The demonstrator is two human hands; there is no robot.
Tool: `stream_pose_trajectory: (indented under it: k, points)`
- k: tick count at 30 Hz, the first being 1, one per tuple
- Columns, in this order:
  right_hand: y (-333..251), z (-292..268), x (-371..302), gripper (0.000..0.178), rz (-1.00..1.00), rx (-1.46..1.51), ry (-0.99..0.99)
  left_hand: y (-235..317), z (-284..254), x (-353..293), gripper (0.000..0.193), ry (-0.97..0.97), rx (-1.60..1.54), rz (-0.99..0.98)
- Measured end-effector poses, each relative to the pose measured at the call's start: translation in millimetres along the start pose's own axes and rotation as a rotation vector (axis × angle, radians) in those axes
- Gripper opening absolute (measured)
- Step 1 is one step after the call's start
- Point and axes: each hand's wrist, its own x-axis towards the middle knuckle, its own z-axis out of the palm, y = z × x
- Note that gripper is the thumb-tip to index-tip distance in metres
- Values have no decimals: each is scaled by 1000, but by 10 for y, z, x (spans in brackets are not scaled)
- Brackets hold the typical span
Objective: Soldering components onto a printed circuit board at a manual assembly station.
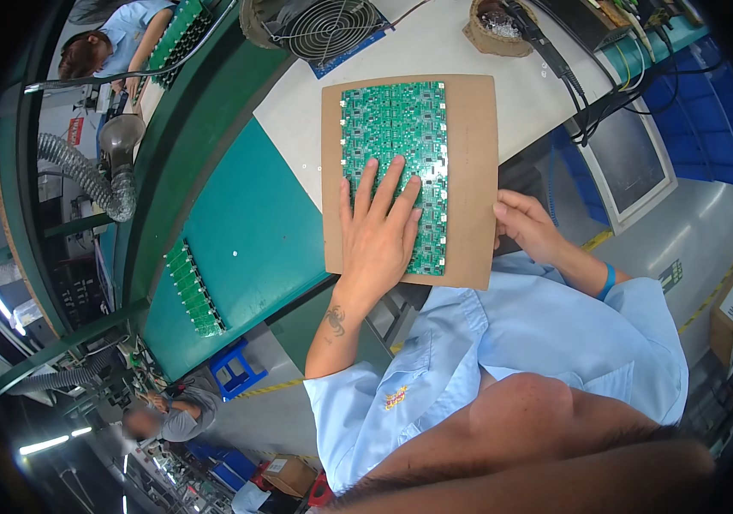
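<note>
A green circuit board panel (395,120), dense with small components, lies on a brown cardboard sheet (472,171). My left hand (377,231) rests flat on the panel's lower half, its fingers spread and pointing away from me. At the cardboard's right edge is my right hand (527,224), its thumb and fingers closed on that edge. The sheet's near edge reaches to my chest. Part of the panel is hidden under my left hand.
Left on the green mat (251,223) stands a row of green boards (195,291). A wire-guarded fan (328,30), a brown-wrapped pot (497,30) and black cables (555,64) sit at the back. Another person (114,38) works at far left; a blue stool (236,368) stands below.
</note>
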Motion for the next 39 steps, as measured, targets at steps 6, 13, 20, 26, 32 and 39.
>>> stream_pose_trajectory:
  k: [6,13,20,26,32,39]
  points:
    - [-67,166,-2,29,-36,-211,7,-14,-166,11,38,-32,-16,-7]
    - [16,542,89,22,118,-110,-63,-185,-310,28,36,-37,-111,-16]
    - [167,723,313,21,334,-245,-194,-318,-342,36,35,-55,-150,24]
    - [294,871,495,26,356,-300,-180,-364,-358,92,35,-34,-134,30]
    - [420,935,621,26,295,-294,-110,-413,-327,171,36,-38,-156,77]
    - [427,980,713,25,151,-290,-112,-438,-337,247,37,-30,-110,51]
